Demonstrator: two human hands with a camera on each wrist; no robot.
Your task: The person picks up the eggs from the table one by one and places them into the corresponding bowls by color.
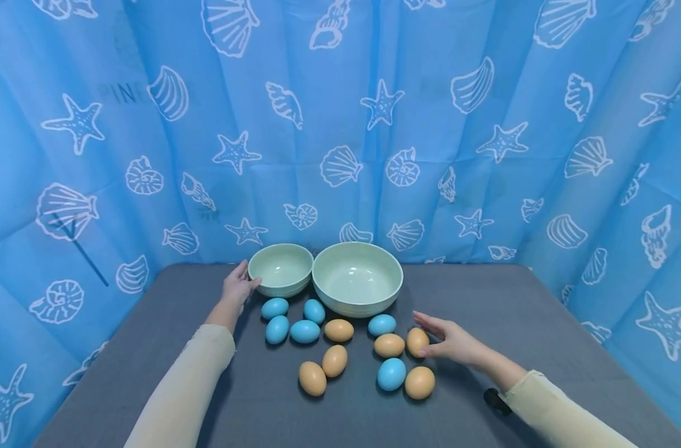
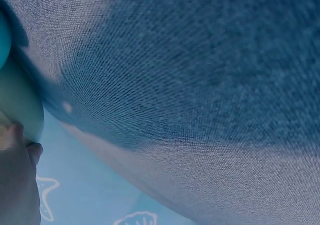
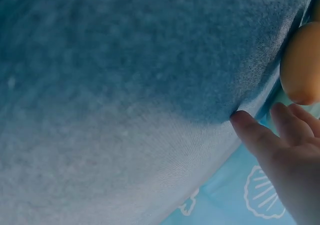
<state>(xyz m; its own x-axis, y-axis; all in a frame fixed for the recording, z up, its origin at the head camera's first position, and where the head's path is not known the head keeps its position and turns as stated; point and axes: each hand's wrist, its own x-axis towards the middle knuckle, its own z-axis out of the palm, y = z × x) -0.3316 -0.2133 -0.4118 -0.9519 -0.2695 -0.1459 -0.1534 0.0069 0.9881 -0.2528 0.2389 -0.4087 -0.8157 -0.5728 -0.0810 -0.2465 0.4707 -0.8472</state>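
Observation:
The left hand [image 1: 238, 291] is at the left side of the smaller pale green bowl [image 1: 283, 291], its thumb at the front rim and fingers along the outer wall. In the left wrist view, fingertips of the left hand [image 2: 17, 170] touch the bowl [image 2: 22, 100]. The right hand [image 1: 454, 342] reaches in from the right, fingers extended and thumb beside an orange egg [image 1: 417, 343]; whether it touches the egg is unclear. In the right wrist view, the fingers of the right hand [image 3: 287, 150] are spread below an orange egg [image 3: 301, 65].
A larger pale green bowl [image 1: 357, 309] stands right of the smaller one. Several blue eggs [image 1: 305, 331] and orange eggs [image 1: 312, 378] lie on the grey tablecloth [image 1: 262, 410] in front. A dark object [image 1: 497, 401] is by the right sleeve. A blue shell-patterned curtain [image 1: 340, 124] hangs behind.

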